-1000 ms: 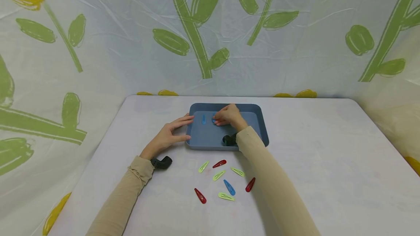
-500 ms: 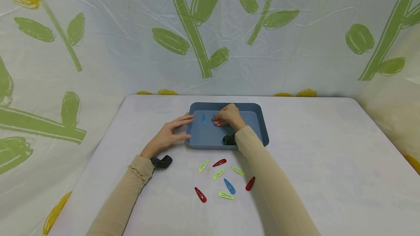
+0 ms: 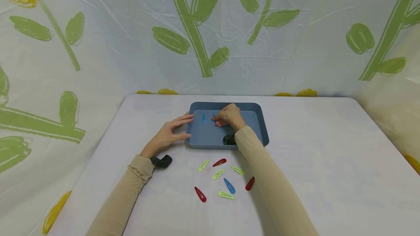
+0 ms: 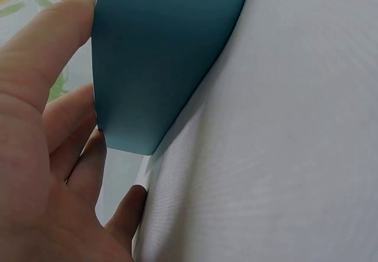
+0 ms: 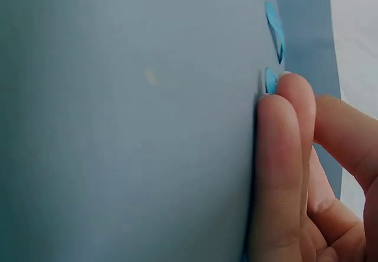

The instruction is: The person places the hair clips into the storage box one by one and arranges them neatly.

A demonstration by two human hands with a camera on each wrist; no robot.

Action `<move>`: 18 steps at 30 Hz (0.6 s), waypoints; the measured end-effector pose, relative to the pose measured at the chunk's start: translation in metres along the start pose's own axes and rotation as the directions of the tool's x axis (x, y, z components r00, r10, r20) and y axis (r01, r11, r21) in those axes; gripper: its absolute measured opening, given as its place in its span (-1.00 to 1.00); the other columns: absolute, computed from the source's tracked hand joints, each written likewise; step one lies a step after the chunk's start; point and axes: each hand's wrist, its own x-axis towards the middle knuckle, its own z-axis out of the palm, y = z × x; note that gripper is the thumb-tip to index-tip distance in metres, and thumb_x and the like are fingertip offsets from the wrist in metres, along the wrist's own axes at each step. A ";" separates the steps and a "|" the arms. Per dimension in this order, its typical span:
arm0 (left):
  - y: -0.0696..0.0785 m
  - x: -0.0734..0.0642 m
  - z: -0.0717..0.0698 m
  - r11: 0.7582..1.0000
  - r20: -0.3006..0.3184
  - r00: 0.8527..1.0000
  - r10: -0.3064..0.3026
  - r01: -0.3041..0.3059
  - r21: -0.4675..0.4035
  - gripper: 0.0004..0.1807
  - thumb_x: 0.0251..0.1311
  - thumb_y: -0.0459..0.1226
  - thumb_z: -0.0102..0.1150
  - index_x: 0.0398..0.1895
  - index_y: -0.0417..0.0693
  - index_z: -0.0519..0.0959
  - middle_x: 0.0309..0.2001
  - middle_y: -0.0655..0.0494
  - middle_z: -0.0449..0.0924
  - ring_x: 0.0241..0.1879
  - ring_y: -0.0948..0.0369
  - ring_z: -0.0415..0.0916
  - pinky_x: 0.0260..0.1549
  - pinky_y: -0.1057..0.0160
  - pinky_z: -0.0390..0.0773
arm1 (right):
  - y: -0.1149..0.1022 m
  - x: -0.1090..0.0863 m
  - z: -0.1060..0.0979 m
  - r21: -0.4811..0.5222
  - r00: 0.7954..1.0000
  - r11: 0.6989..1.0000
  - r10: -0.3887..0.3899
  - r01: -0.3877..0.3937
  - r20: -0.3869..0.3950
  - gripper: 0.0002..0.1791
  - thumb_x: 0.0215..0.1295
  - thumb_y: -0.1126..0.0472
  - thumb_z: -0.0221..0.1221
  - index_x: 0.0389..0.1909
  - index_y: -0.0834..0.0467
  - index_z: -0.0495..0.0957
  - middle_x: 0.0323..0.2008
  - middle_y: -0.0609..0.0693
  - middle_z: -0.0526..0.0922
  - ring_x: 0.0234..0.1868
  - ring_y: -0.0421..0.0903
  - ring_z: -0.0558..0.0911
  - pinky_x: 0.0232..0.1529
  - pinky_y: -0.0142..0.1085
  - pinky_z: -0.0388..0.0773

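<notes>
Ideally, the small blue hair clip [image 5: 270, 80] pinched by the right hand [image 3: 229, 115] is laid flat inside the blue-grey rectangular tray [image 3: 204, 136], steadied by the straight-fingered left hand [image 3: 166, 134].

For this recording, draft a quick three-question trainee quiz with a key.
1. How many slotted lime-green teardrop hair clips are visible on the white table?
2. True or false: the left hand is at the right end of the shallow blue-grey rectangular tray.
3. The right hand holds a clip coloured: A red, B blue, C lime-green.

Key: 1: four. 2: false, left end. 3: B, a bright blue hair clip.
</notes>
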 end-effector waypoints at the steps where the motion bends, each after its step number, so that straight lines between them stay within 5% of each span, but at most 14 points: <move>1: -0.001 0.000 0.000 1.000 0.001 1.000 0.004 -0.004 -0.003 -0.34 0.18 -0.45 0.35 0.36 -0.36 0.37 0.46 -0.07 0.24 0.54 0.06 -0.09 0.47 0.10 -0.01 | 0.000 0.000 0.000 0.003 1.000 1.000 0.000 0.000 0.004 -0.85 0.08 0.43 0.42 -0.34 0.42 0.70 -0.59 0.14 0.71 -0.70 -0.17 0.66 -0.53 -0.35 0.67; 7: 0.002 0.000 0.000 1.000 -0.007 1.000 0.007 -0.007 -0.001 -0.34 0.16 -0.50 0.34 0.35 -0.41 0.37 0.46 -0.14 0.24 0.54 0.01 -0.09 0.47 0.06 -0.01 | 0.002 0.000 -0.003 0.039 0.999 0.999 -0.002 0.001 0.045 -0.84 0.09 0.43 0.41 -0.30 0.42 0.70 -0.57 0.13 0.72 -0.67 -0.17 0.67 -0.50 -0.34 0.68; 18: 0.034 0.001 0.000 0.999 0.002 0.999 -0.039 0.039 -0.013 -0.37 0.18 -0.49 0.32 0.33 -0.43 0.37 0.43 -0.32 0.20 0.52 -0.18 -0.11 0.45 -0.06 -0.02 | 0.004 0.001 -0.005 0.046 0.998 0.999 -0.004 0.001 0.060 -0.85 0.10 0.40 0.42 -0.32 0.39 0.71 -0.56 0.11 0.72 -0.65 -0.18 0.68 -0.49 -0.36 0.67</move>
